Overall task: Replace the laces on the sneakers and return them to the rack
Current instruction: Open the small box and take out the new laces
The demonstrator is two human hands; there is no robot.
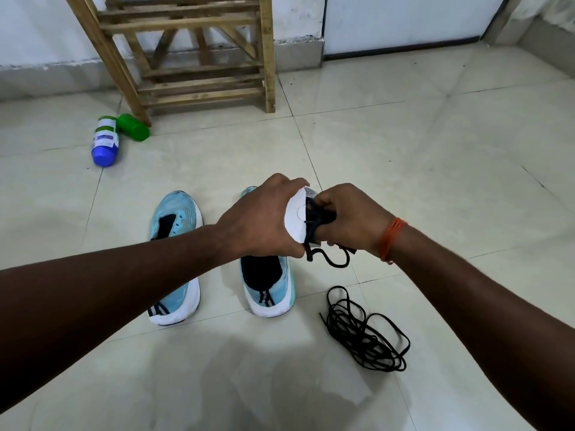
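Head view. Your left hand point(261, 219) grips a white card point(295, 219). Your right hand point(350, 220) has its fingers curled round the dark new laces point(318, 214) bundled on that card, one loop hanging below. Both are held above the right sneaker point(268, 289); the left sneaker point(175, 234) stands beside it, both pale blue and unlaced. A loose black lace point(367, 335) lies coiled on the glossy cream tiled floor point(435, 157) (grey grout lines), right of the shoes. The wooden rack point(199, 57) stands against the white wall, with a blue bottle point(105, 141) and a green bottle point(133, 126) lying by its foot.
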